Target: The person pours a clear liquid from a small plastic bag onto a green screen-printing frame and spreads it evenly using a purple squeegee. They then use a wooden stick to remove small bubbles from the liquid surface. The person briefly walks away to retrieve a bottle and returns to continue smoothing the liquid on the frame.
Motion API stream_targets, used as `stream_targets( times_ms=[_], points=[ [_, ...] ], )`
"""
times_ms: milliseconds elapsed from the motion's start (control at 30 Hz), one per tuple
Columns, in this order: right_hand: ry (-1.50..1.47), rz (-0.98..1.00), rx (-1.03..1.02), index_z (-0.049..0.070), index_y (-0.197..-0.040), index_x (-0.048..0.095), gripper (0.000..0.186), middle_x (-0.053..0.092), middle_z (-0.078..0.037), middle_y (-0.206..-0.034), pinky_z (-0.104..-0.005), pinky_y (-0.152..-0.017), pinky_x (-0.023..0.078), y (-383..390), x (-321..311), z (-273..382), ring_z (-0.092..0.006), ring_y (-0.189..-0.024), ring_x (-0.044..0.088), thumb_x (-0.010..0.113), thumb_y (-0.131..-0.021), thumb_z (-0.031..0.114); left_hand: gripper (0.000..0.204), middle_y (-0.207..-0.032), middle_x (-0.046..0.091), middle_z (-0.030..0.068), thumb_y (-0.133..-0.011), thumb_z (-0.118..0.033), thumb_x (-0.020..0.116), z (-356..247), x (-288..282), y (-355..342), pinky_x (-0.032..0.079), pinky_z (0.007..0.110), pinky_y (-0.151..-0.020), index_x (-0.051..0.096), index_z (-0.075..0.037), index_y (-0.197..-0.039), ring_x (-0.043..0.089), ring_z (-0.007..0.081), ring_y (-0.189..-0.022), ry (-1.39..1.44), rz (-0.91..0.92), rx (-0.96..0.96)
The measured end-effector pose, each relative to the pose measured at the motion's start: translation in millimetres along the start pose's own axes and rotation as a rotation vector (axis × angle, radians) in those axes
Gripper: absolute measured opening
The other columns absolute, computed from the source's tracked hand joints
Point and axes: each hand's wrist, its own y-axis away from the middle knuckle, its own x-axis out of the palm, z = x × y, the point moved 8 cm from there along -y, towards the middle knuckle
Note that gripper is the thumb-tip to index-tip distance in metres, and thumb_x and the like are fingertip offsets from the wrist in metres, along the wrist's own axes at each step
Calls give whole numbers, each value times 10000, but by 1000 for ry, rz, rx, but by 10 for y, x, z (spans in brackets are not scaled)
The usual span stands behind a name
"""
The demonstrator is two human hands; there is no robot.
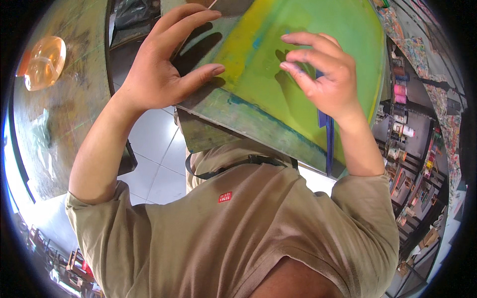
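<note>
A flat framed screen [323, 64], green with a yellow-stained strip along its left side, lies on the worktop in front of me. Above its left edge hovers my left hand [164, 69], empty, thumb and fingers spread. My right hand [325, 74] hangs over the green area with loosely bent fingers standing apart and nothing between them. Both hands cast shadows on the surface beneath. A long dark-blue strip-like tool [330, 141] stands by the right wrist at the near edge; the hand and forearm hide part of it.
On my left, a stained wooden table [74, 114] bears a transparent orange round object [45, 63] and a crumpled clear plastic bag [42, 136]. At the right, shelves hold several bottles and jars, among them a pink container [400, 94]. White floor tiles [159, 144] show between the tables.
</note>
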Motion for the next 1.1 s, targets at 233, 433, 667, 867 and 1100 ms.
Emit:
stream_targets(
  times_ms=[233,433,667,867,1100],
  points=[
    [107,42,-89,48,-713,603,199,669,-63,-993,-441,-924,454,51,126,209,-239,-831,633,773,-649,127,582,-1249,492,153,-737,-169,731,16,-2,1,372,349,-978,504,-31,-1255,484,293,-1156,47,-36,6],
    [85,77,-98,37,-708,591,178,668,-87,-903,-457,-907,478,-34,214,295,-271,-779,633,752,-667,102,580,-1210,508,147,-708,-153,755,1,-16,-8,402,342,-936,523,-36,-1227,515,301,-1098,61,-65,24],
    [188,138,-104,29,-715,582,156,665,-91,-868,-442,-890,497,-34,277,330,-285,-764,634,727,-691,81,579,-1204,506,144,-705,-143,757,-19,-14,1,403,341,-935,525,-36,-1225,515,297,-1091,55,-77,44],
    [160,63,-121,28,-758,601,137,660,-88,-871,-391,-840,520,-22,273,301,-273,-760,641,719,-692,45,584,-1203,503,148,-700,-147,762,-33,-22,1,405,343,-931,527,-38,-1224,514,300,-1087,56,-80,34],
    [-323,-73,126,66,-894,603,267,621,-95,-914,-330,-659,514,-39,157,101,-252,-768,628,702,-658,-10,590,-1200,504,153,-699,-162,768,-15,-25,9,413,355,-929,527,-41,-1224,518,309,-1078,61,-86,59]
  ],
)
